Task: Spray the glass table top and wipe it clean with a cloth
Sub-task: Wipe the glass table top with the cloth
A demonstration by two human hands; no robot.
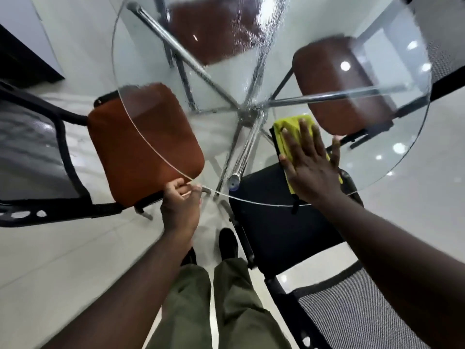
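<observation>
A round glass table top (392, 157) fills the upper middle of the head view, with spray droplets across its far and central part. A yellow cloth (286, 127) lies flat on the glass near the front right edge. My right hand (310, 162) presses on the cloth with straight, spread fingers. My left hand (181, 200) grips the near rim of the glass, fingers curled over the edge. No spray bottle is in view.
Chrome legs (236, 144) cross under the glass. Three chairs with rust-brown seats (143, 144) stand around the table, and a black mesh-backed chair (284, 222) sits at the front right by my legs. A dark cabinet (22, 51) stands at the far left.
</observation>
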